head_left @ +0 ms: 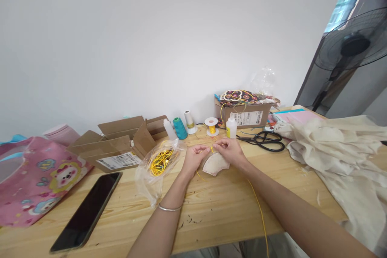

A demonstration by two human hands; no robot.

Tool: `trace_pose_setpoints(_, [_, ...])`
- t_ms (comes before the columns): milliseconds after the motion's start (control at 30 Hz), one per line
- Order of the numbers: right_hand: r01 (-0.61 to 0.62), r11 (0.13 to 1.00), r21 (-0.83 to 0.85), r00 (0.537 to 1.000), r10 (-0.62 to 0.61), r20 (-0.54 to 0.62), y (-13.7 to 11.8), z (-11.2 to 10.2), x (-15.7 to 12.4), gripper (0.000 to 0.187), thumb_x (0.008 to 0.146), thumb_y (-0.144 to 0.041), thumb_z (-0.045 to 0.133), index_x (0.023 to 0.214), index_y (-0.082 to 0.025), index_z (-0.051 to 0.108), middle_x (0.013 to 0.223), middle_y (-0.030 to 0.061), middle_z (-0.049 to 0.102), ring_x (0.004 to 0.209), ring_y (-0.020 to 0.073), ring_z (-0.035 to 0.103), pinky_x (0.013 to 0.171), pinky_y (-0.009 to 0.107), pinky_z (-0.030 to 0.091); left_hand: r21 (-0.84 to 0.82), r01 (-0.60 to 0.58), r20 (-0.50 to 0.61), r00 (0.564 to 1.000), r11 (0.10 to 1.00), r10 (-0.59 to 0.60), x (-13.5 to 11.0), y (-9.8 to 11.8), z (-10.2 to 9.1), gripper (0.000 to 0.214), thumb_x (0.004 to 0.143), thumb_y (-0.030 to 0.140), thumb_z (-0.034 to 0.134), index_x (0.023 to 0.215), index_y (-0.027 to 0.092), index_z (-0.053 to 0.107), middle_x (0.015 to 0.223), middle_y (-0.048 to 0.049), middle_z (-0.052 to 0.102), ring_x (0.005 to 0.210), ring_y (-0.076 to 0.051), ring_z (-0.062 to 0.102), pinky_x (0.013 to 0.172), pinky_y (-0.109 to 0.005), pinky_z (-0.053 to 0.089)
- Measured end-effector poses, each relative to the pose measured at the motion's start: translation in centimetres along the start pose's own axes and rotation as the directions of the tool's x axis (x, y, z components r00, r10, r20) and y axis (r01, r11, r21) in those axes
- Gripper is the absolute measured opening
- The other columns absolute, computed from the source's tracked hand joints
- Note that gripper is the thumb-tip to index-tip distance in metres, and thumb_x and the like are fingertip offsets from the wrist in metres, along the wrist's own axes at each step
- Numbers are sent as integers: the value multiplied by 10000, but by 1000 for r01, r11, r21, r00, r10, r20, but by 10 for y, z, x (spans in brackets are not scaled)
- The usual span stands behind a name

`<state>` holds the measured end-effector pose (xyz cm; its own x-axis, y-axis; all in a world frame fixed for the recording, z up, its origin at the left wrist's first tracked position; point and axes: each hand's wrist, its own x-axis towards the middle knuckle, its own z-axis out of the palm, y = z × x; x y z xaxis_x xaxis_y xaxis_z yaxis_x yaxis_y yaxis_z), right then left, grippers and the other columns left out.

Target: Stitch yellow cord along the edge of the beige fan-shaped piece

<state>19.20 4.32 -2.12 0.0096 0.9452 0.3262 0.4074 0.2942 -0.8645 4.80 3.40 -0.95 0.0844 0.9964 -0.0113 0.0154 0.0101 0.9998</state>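
Observation:
Both hands meet over the middle of the wooden table, pinching a yellow cord (pixel 212 150) between them. My left hand (pixel 196 157) has its thumb and forefinger closed on the cord from the left. From the right, my right hand (pixel 230 151) pinches the same cord close by. Just below the fingertips is a cream, fan-shaped fabric piece (pixel 215 164); whether the cord is fastened to it I cannot tell. One length of cord trails past my right forearm and over the table's front edge. A short end shows beneath my left hand.
A clear bag of yellow cord (pixel 161 162) and a phone (pixel 87 209) lie left. Behind stand an open carton (pixel 113 149), a teal thread cone (pixel 179 128), a yellow cord spool (pixel 212 127) and a glue bottle (pixel 231 127). Black scissors (pixel 266 141) and cream cloth (pixel 338 145) lie right.

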Motion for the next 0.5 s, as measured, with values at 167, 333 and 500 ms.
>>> trace_pose_setpoints(167, [26, 1000, -12, 1000, -26, -12, -3, -1, -1, 228, 658, -343, 517, 639, -159, 652, 560, 14, 590, 493, 99, 451, 448, 206, 320, 21, -12, -10, 1000, 1000, 12, 0, 1, 0, 263, 496, 332, 697, 647, 125, 640, 518, -5, 606, 432, -76, 470, 440, -190, 359])
trace_pose_setpoints(333, [27, 999, -37, 998, -29, -59, -13, -4, -3, 213, 647, -320, 522, 611, -154, 651, 540, 9, 562, 481, 94, 430, 457, 211, 311, 28, -41, -8, 999, 999, 42, 0, 1, 0, 235, 504, 311, 695, 640, 127, 644, 541, -6, 614, 454, -75, 474, 472, -193, 366])
trace_pose_setpoints(500, [24, 999, -49, 999, -26, -36, -13, -5, -3, 217, 653, -329, 516, 626, -162, 653, 503, -5, 529, 460, 89, 398, 443, 209, 285, 21, -42, 4, 999, 999, 42, 1, -1, -1, 210, 537, 297, 680, 665, 134, 646, 555, 3, 610, 464, -67, 468, 483, -186, 367])
